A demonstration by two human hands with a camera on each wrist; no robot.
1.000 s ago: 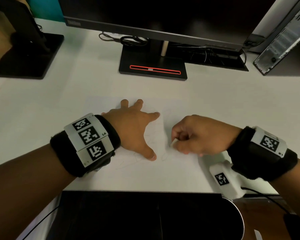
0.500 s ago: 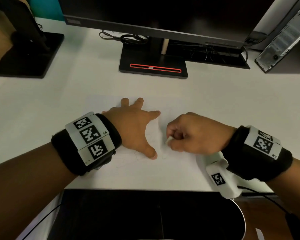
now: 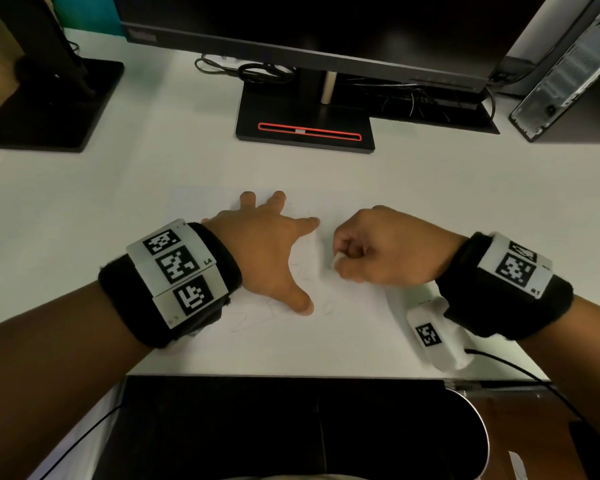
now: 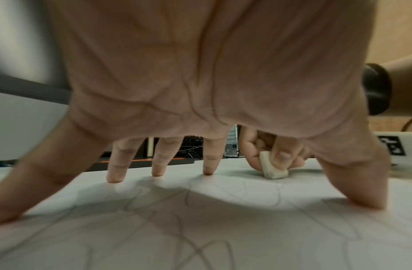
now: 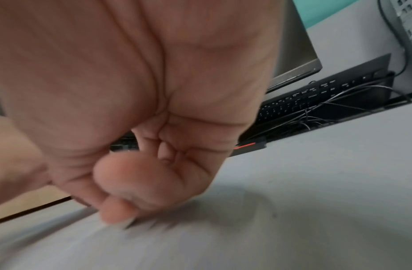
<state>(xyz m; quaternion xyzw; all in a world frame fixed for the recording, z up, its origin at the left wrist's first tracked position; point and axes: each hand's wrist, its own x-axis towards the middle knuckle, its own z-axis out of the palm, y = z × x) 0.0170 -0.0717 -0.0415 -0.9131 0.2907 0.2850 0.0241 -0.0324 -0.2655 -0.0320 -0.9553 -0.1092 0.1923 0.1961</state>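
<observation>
A white sheet of paper [image 3: 326, 334] with faint pencil scribbles [image 4: 200, 228] lies on the white desk [image 3: 118, 188]. My left hand [image 3: 271, 251] is spread flat on the sheet, its fingertips [image 4: 208, 170] pressing the paper down. Just to its right, my right hand [image 3: 378, 251] is curled and pinches a small white eraser [image 3: 336, 260], seen closer in the left wrist view as the eraser [image 4: 273, 169] touching the paper. The right wrist view is blurred; there the curled right hand [image 5: 135, 182] hides the eraser.
A monitor stand [image 3: 305, 126] with a red stripe sits at the back centre, with cables and a keyboard [image 5: 315, 98] behind it. A second stand [image 3: 49, 102] is at back left, a computer case [image 3: 565, 81] at back right. A white tagged block [image 3: 433, 334] lies under my right wrist.
My right hand with the eraser has slid left and slightly away from me across the paper. The left hand has stayed spread on the sheet.
</observation>
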